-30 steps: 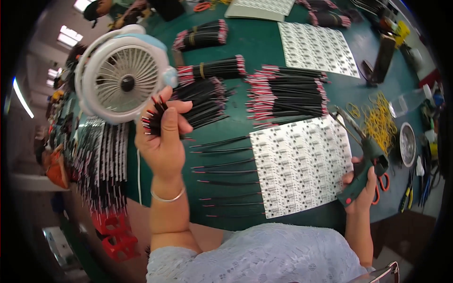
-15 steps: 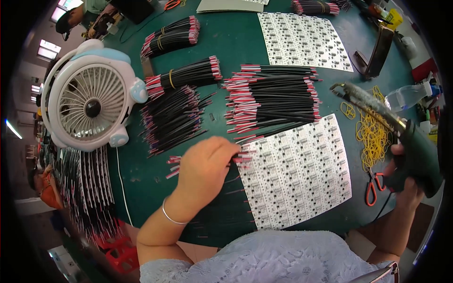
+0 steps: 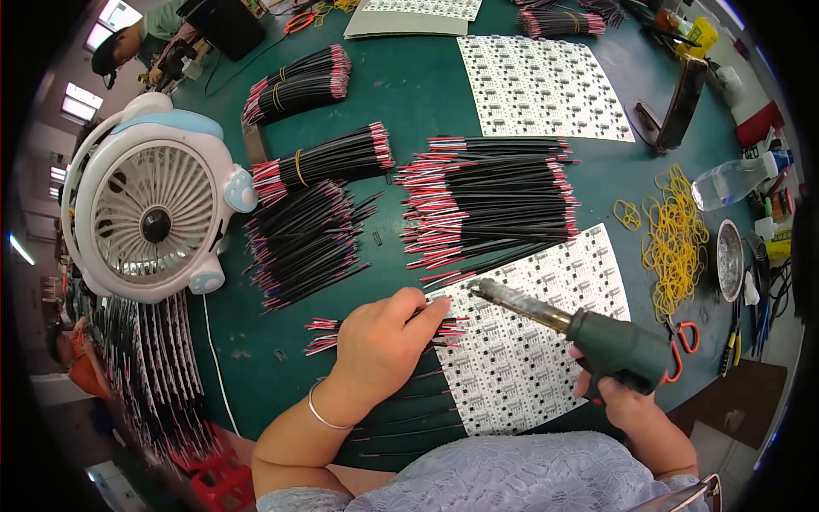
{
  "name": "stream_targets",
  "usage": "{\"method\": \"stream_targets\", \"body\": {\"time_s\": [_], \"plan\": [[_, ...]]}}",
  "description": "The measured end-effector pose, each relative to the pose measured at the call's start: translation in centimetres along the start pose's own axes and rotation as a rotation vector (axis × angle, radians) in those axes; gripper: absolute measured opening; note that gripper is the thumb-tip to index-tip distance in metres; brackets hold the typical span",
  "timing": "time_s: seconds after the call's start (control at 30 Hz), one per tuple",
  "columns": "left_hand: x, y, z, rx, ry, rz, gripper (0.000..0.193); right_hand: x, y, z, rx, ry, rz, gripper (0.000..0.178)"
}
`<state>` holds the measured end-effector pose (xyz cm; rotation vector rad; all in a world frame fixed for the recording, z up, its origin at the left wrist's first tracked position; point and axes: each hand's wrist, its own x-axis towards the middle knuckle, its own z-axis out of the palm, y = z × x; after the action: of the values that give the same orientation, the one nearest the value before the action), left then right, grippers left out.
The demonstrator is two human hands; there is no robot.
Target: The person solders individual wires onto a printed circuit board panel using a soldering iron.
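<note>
My left hand (image 3: pixel 375 346) is closed on a small bunch of black wires (image 3: pixel 322 335) with red and white ends. The wires stick out on both sides of it, and their right ends lie over the left edge of a white circuit board sheet (image 3: pixel 537 367). Gripped in my right hand (image 3: pixel 630 408) is a green soldering gun (image 3: pixel 618 346). Its metal tip points left, just beside my left fingertips and above the sheet's upper left part. Several single wires (image 3: pixel 409 414) run out from the sheet's left edge below my left hand.
A big pile of wires (image 3: pixel 503 196) lies beyond the sheet, with banded bundles (image 3: pixel 328 160) at left. A white fan (image 3: pixel 153 213) stands far left. Yellow rubber bands (image 3: pixel 674 239), orange-handled scissors (image 3: pixel 685 337), a metal dish (image 3: pixel 729 260) and a bottle (image 3: pixel 738 179) lie right. Another person (image 3: pixel 141 47) works at upper left.
My right hand has swung the soldering gun from the right side leftward over the sheet, up to my left fingers. My left hand still grips the wires. The whole view has shifted slightly.
</note>
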<state>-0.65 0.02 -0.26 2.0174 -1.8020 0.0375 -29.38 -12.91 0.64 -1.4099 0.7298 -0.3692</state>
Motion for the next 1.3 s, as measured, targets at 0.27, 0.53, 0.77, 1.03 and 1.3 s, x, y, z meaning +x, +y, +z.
{"method": "stream_targets", "body": {"time_s": [0.27,0.53,0.77,1.03,1.3], "plan": [[0.0,-0.1,0.2,0.012,0.002,0.026,0.03,0.7,-0.4,0.4,-0.367,-0.068,0.025,0.038],[0.0,0.1,-0.1,0.069,-0.038,0.028,0.025,1.5,-0.7,1.0,-0.441,-0.105,-0.033,0.039],[0.2,0.3,0.0,0.059,-0.035,0.01,0.024,0.7,0.2,1.4,-0.348,0.005,-0.004,0.048],[0.2,0.3,-0.1,0.058,-0.031,0.018,0.022,1.3,-0.2,0.3,-0.673,-0.15,-0.286,0.042],[0.2,0.0,0.3,0.054,0.013,0.029,0.023,0.8,-0.5,0.4,-0.301,-0.073,-0.115,0.046]]}}
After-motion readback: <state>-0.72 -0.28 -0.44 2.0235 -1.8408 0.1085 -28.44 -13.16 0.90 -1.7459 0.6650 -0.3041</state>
